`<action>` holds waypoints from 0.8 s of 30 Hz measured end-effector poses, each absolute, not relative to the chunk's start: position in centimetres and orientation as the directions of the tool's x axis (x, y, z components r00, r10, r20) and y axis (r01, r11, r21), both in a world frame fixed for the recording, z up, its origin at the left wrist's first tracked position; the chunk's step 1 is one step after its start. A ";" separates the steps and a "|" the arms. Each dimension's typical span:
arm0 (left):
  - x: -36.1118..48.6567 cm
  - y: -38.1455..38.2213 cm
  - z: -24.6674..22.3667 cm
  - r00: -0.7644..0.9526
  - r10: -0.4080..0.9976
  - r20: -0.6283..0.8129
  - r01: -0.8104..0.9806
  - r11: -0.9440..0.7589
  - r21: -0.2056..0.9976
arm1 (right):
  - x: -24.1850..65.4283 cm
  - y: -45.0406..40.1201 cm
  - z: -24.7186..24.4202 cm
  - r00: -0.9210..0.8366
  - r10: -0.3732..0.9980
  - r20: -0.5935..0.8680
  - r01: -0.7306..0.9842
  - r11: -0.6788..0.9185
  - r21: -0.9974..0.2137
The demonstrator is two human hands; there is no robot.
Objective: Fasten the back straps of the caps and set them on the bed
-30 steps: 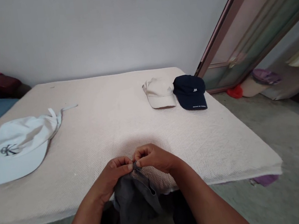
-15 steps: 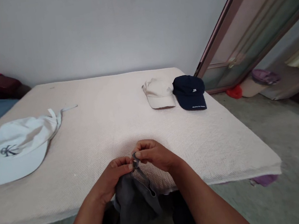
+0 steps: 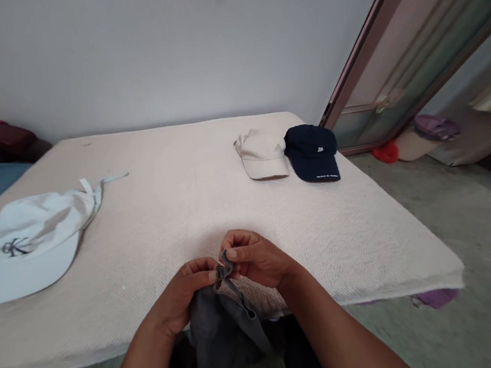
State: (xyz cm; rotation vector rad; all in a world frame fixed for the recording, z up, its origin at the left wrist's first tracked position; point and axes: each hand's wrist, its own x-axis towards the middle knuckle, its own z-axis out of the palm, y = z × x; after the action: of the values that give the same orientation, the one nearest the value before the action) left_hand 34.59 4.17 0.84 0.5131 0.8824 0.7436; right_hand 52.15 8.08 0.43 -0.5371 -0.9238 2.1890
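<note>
A dark grey cap (image 3: pixel 220 332) hangs at the front edge of the covered surface, below my hands. My left hand (image 3: pixel 194 281) pinches the small buckle on its back strap (image 3: pixel 227 261). Between thumb and fingers, my right hand (image 3: pixel 255 256) grips the strap's end, which curls up just right of the buckle. Both hands are close together, their fingertips almost touching. Part of the buckle is hidden by the fingers. The cap's brim cannot be made out.
A white cap (image 3: pixel 38 238) with a dark monogram and loose strap lies at the left. Farther back right, a beige cap (image 3: pixel 262 154) touches a navy cap (image 3: pixel 312 152). All lie on a pale textured cover (image 3: pixel 161 201). A wall (image 3: pixel 173 48) stands behind.
The strap end now curls more openly beside the buckle, and my right hand has shifted very slightly to the right. My left hand stays nearly still; the other caps have not moved.
</note>
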 end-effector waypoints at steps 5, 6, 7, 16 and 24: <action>34.6 4.1 0.7 0.423 0.746 -0.514 -0.364 0.659 0.658 | 52.3 7.9 0.8 -0.653 0.752 -0.086 -0.488 -0.505 -0.712; 34.6 4.1 0.6 0.428 0.744 -0.513 -0.365 0.661 0.656 | 52.4 7.9 0.9 -0.650 0.756 -0.077 -0.500 -0.502 -0.706; 34.6 4.1 0.6 0.431 0.744 -0.511 -0.367 0.662 0.654 | 52.4 7.9 0.9 -0.648 0.759 -0.071 -0.508 -0.499 -0.702; 34.2 4.1 0.6 0.423 0.741 -0.521 -0.406 0.670 0.622 | 52.6 7.9 0.7 -0.638 0.762 -0.109 -0.314 -0.387 -0.867; 34.3 4.0 0.4 0.398 0.746 -0.534 -0.386 0.664 0.640 | 52.5 8.0 1.1 -0.632 0.764 -0.129 -0.209 -0.329 -0.921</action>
State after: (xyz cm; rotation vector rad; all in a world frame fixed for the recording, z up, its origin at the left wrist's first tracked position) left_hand 34.33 4.03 0.45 0.4557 0.9036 0.7481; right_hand 52.54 7.96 1.08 -0.7549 -1.2716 2.0061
